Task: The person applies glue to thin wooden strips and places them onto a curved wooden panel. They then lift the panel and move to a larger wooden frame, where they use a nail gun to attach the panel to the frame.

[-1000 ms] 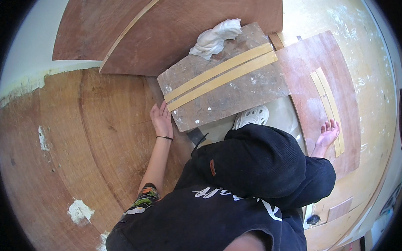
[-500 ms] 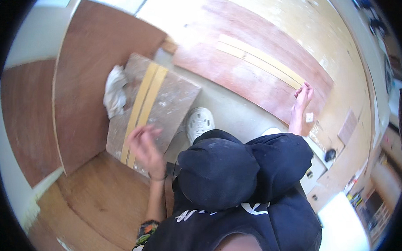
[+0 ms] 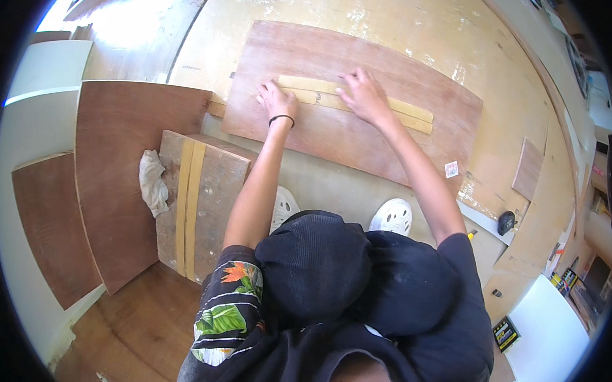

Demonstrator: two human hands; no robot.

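Reddish board (image 3: 344, 137), wide margins round yellow strips (image 3: 311, 96), left hand (image 3: 277, 101), right hand (image 3: 366, 96), grips unclear

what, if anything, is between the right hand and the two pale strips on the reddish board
Nothing visible: the right hand is over the two pale strips on the reddish board, though contact is unclear. The left hand is at their left end.

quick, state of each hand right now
Left hand: at the left end of the yellow strips; grip can't be told.
Right hand: open over the strips, nothing visibly held.
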